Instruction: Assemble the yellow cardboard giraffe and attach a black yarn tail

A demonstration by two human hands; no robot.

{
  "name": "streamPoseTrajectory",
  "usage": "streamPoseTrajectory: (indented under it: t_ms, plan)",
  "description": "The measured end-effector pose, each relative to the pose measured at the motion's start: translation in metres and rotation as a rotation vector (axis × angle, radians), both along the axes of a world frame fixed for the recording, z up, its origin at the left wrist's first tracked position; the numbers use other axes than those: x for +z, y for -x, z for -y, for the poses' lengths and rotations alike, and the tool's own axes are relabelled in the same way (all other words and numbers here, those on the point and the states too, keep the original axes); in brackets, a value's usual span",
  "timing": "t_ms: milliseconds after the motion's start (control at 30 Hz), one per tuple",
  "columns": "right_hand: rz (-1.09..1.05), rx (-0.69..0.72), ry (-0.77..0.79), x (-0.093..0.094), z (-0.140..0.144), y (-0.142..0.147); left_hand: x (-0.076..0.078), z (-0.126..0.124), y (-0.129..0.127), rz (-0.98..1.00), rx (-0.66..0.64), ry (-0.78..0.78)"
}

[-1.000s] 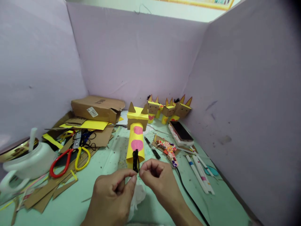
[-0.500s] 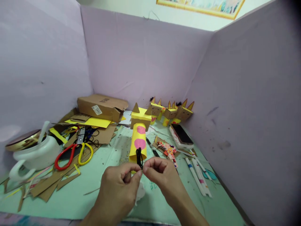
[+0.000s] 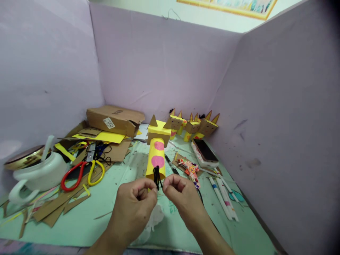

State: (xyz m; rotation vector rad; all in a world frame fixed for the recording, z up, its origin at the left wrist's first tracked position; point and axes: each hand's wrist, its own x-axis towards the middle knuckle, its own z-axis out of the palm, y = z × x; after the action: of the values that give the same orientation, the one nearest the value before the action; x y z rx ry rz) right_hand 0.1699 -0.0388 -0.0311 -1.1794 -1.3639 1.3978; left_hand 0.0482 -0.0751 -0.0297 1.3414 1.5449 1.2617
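A yellow paper animal figure [image 3: 155, 156] with pink spots and a cardboard head with ears stands in the middle of the table. From its near end hangs a tassel of black yarn [image 3: 157, 176]. My left hand [image 3: 136, 203] pinches at the tassel's lower left side, thumb against forefinger. On the other side my right hand [image 3: 180, 194] is closed in a pinch at the loose strand ends. The fingertips of both hands are slightly apart, and the thin strands between them are hard to make out.
Scissors [image 3: 92, 173] with red and yellow handles lie on cardboard scraps at left, beside a white pot [image 3: 42, 173]. Similar figures [image 3: 207, 125] stand at the back. A phone [image 3: 204, 150], white markers [image 3: 224, 198] and a glue patch [image 3: 155, 217] are on the table [image 3: 114, 230].
My hands have drawn slightly apart at the tassel, the left moving left and the right a little to the right. The figure stays in place.
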Motion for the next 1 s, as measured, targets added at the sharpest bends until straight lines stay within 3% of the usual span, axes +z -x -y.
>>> streamPoseTrajectory:
  t_ms: [233, 367, 467, 600, 700, 867, 1000]
  plan:
    - [-0.050, -0.009, 0.017, -0.001, -0.004, 0.000, 0.002, -0.001, 0.003, 0.057, 0.021, 0.042]
    - [-0.081, 0.007, 0.005, -0.001, -0.003, -0.005, 0.009, 0.004, 0.005, -0.008, 0.009, -0.047]
    - [-0.098, -0.011, -0.047, -0.003, -0.003, -0.014, 0.015, 0.007, 0.012, -0.054, 0.101, -0.161]
    - [-0.069, -0.165, -0.116, -0.002, -0.003, -0.024, 0.016, 0.004, 0.025, -0.102, 0.244, -0.222]
    - [-0.020, -0.191, -0.120, 0.001, 0.000, -0.022, 0.015, 0.005, 0.024, -0.100, 0.200, -0.207]
    - [0.000, -0.021, -0.049, 0.001, 0.004, -0.008, 0.014, 0.009, 0.008, -0.054, 0.093, -0.131]
    - [-0.045, 0.033, 0.020, -0.004, 0.001, 0.001, 0.012, 0.003, 0.005, -0.122, -0.006, -0.126]
